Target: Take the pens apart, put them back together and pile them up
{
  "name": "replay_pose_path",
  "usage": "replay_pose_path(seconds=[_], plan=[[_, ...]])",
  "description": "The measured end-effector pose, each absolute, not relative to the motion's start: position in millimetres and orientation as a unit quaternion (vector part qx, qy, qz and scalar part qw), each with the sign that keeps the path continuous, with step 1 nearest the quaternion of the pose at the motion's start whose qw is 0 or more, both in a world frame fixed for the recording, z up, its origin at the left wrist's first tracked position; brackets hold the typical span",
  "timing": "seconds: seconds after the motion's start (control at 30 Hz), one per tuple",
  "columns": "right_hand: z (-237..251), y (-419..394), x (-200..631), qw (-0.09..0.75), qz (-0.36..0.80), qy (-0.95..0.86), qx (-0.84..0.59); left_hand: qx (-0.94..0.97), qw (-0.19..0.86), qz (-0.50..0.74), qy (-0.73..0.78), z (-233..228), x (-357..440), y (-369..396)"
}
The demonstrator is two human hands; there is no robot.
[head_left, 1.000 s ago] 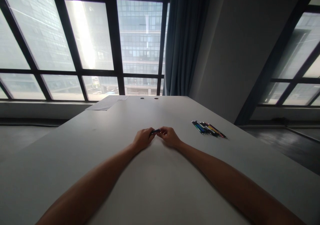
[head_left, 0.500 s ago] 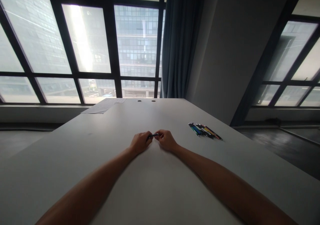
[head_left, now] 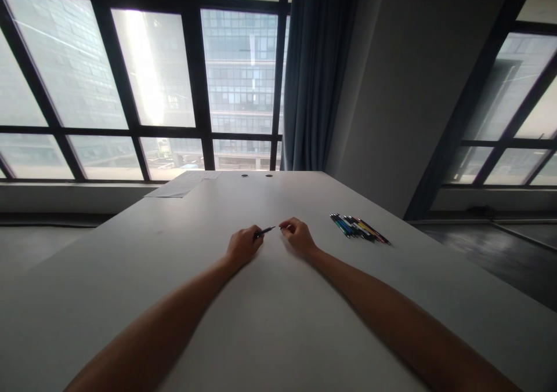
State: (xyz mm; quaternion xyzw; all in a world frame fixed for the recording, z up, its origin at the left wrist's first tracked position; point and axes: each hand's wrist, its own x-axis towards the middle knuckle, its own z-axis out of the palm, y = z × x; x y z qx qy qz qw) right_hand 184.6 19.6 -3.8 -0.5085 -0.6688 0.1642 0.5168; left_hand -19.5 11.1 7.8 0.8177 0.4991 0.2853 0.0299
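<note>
My left hand (head_left: 244,245) is closed around a dark pen (head_left: 263,231) over the middle of the white table (head_left: 243,316). The pen's thin end sticks out to the right, pointing at my other hand, with a small gap between. My right hand (head_left: 297,235) has thumb and fingers pinched together just beyond that end. Something very small shows at its fingertips, too tiny to name. To the right of it, a bunch of pens (head_left: 359,228) in black, blue, green, yellow and red lies side by side on the tabletop.
Sheets of paper (head_left: 174,189) lie at the table's far left edge. Two dark round fittings (head_left: 256,175) are set near the far edge. Behind stand large windows (head_left: 239,73), a blue curtain (head_left: 311,79) and a grey pillar (head_left: 400,90).
My right hand has pulled away from the pen, a little right and farther off, baring the pen's thin end. My left hand still holds the pen in about the same place.
</note>
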Motion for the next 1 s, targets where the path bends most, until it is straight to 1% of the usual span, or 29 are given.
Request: replay_pose_path(seconds=[0.17, 0.3, 0.47, 0.77, 1.0], plan=[[-6, 23, 189, 0.513, 0.178, -0.672, -0.503, 0.806, 0.032, 0.28, 0.521, 10, -20, 10], [-8, 26, 190, 0.519, 0.234, -0.665, -0.483, 0.803, 0.032, 0.278, 0.526, 10, -20, 11], [-10, 32, 194, 0.559, 0.313, -0.615, -0.459, 0.804, 0.03, 0.275, 0.526, 10, -20, 10], [-3, 32, 201, 0.585, 0.401, -0.55, -0.44, 0.805, 0.033, 0.258, 0.534, 11, -20, 9], [-1, 33, 203, 0.596, 0.407, -0.525, -0.452, 0.806, 0.035, 0.252, 0.535, 11, -19, 9]])
